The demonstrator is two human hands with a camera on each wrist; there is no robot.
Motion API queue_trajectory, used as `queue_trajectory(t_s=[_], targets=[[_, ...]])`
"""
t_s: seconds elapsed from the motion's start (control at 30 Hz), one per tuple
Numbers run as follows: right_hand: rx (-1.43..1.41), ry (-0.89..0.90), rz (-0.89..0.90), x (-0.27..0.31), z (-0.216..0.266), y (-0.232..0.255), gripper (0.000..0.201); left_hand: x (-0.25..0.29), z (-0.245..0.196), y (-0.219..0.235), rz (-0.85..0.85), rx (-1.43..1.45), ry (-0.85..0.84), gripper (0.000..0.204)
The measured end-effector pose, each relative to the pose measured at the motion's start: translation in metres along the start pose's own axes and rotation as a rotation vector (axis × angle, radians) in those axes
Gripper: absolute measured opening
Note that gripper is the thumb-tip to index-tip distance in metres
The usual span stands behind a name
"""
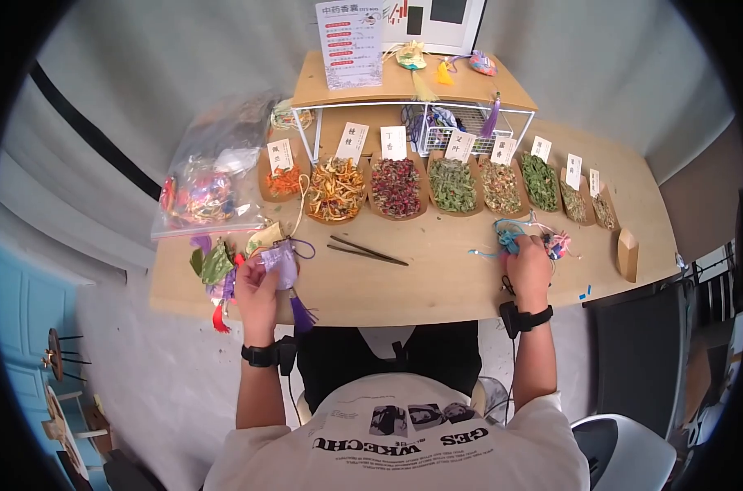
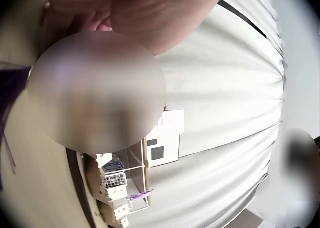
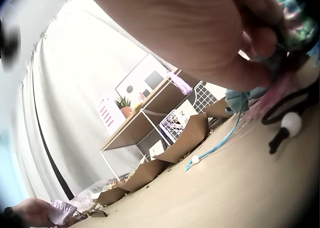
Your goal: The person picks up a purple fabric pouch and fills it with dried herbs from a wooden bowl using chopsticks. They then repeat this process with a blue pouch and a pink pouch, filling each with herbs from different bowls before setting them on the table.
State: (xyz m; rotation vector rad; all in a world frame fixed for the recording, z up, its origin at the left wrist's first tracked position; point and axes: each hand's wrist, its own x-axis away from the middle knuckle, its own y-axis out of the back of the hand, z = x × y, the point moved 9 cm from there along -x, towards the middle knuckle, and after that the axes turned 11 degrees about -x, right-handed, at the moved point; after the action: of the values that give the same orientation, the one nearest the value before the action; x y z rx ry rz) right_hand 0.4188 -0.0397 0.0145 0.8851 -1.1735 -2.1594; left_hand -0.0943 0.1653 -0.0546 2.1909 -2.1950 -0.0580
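Note:
My left hand [image 1: 257, 296] pinches a lavender sachet pouch [image 1: 284, 266] with a dark purple tassel [image 1: 302, 314] hanging over the table's front edge. Beside it lies a pile of sachets with a green one [image 1: 217, 266] and a red tassel [image 1: 221, 317]. On the right, my right hand [image 1: 529, 270] grips a blue sachet pouch [image 1: 510, 236], its fingertips curled down onto it. A pink sachet [image 1: 559, 245] lies next to that hand. In the right wrist view, a light blue cord [image 3: 217, 147] with a white bead trails across the table, and the fingers partly hide the pouch.
Dark tweezers [image 1: 367, 250] lie mid-table. Behind stand labelled paper trays of dried herbs, such as red buds [image 1: 397, 186] and green leaves [image 1: 453, 185]. A clear plastic bag [image 1: 212, 176] sits at the left, a wooden shelf [image 1: 437, 78] at the back, a folded paper tray [image 1: 627, 255] at the right.

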Motion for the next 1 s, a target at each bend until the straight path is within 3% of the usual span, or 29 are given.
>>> queue_trajectory(t_s=[0.13, 0.23, 0.33, 0.37, 0.43, 0.47, 0.5, 0.53, 0.57, 0.6, 0.63, 0.67, 0.73, 0.77, 0.83, 0.9, 1.0], targets=[[0.002, 0.024, -0.026, -0.008, -0.014, -0.004, 0.015, -0.003, -0.001, 0.014, -0.054, -0.168, -0.100, 0.043], [-0.094, 0.137, -0.090, -0.007, -0.005, 0.012, 0.012, 0.002, -0.014, 0.016, -0.110, -0.247, -0.139, 0.046], [-0.276, 0.206, -0.167, -0.003, 0.005, 0.032, 0.009, 0.008, -0.020, 0.014, -0.117, -0.328, -0.182, 0.046], [-0.413, 0.119, -0.112, -0.002, 0.003, 0.031, 0.007, 0.010, -0.023, 0.012, -0.120, -0.329, -0.182, 0.046], [-0.552, 0.030, -0.054, 0.005, 0.012, 0.032, 0.006, 0.032, -0.065, 0.000, -0.292, -0.814, -0.557, 0.042], [-0.761, 0.021, -0.031, 0.010, 0.022, 0.033, 0.007, 0.038, -0.073, -0.007, -0.292, -0.816, -0.557, 0.042], [-0.969, 0.012, -0.007, 0.014, 0.030, 0.031, 0.008, 0.050, -0.091, -0.021, -0.281, -0.830, -0.677, 0.040], [-0.970, 0.011, -0.007, 0.018, 0.035, 0.029, 0.008, 0.062, -0.103, -0.035, -0.269, -0.842, -0.797, 0.038], [-1.141, -0.012, 0.026, 0.021, 0.038, 0.022, 0.009, 0.067, -0.102, -0.042, -0.269, -0.843, -0.798, 0.038], [-1.311, -0.036, 0.061, 0.023, 0.043, 0.016, 0.010, 0.071, -0.097, -0.054, -0.144, -0.781, -0.786, 0.037], [-1.313, -0.036, 0.061, 0.026, 0.051, 0.014, 0.010, 0.075, -0.092, -0.066, -0.021, -0.717, -0.771, 0.036], [-1.425, -0.079, 0.141, 0.029, 0.062, 0.007, 0.009, 0.080, -0.093, -0.074, -0.020, -0.719, -0.772, 0.036], [-1.615, -0.146, 0.340, 0.040, 0.085, -0.013, 0.011, 0.082, -0.073, -0.106, 0.327, -0.541, -0.504, 0.038], [-1.617, -0.145, 0.338, 0.045, 0.089, -0.020, 0.011, 0.086, -0.072, -0.113, 0.327, -0.542, -0.506, 0.038], [-1.674, -0.193, 0.568, 0.063, 0.110, -0.049, 0.011, 0.094, -0.045, -0.140, 0.606, -0.307, -0.247, 0.038], [-1.690, -0.174, 0.647, 0.079, 0.123, -0.068, 0.012, 0.100, -0.043, -0.154, 0.655, -0.270, -0.255, 0.041], [-1.741, -0.154, 0.790, 0.100, 0.139, -0.095, 0.014, 0.099, -0.039, -0.173, 0.699, -0.141, -0.126, 0.047]])
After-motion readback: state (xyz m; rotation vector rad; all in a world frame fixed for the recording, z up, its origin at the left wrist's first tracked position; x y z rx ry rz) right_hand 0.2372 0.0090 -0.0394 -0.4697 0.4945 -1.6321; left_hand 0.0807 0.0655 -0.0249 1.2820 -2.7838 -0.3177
